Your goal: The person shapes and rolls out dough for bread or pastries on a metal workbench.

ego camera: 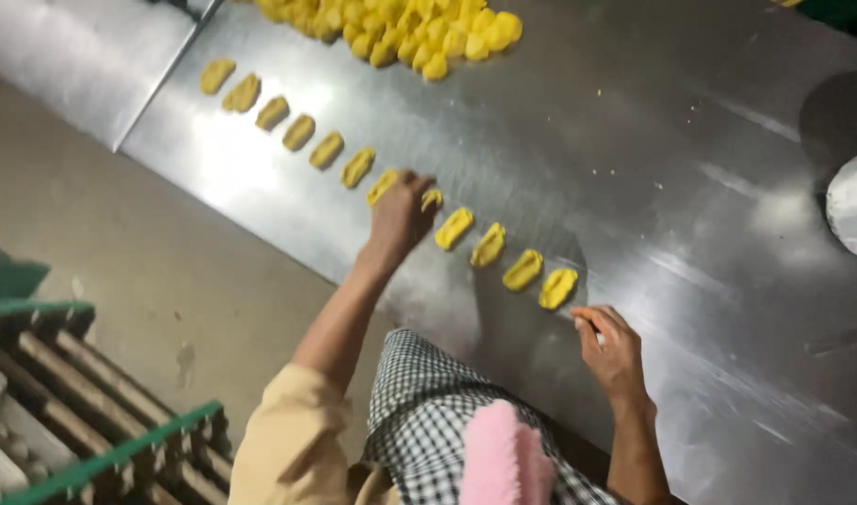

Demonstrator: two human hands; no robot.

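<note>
Desk: bare silver-grey steel, shiny, white glare patches, a few yellow crumbs. Row of dough pieces: yellow, some duller mustard in the far stretch past the left hand's grip. Piece under that grip: yellow, same as the rest. Pile of dough pieces beyond the row: brighter lemon yellow. Piece nearest the right hand: yellow. Sleeve behind the left grip: pale cream-beige, plain. Cloth between the arms: black-and-white small check pattern. Fluffy patch on it: pink. Floor: dull brown-grey, stained. Crate off to the left: green rails, dark slats.
</note>
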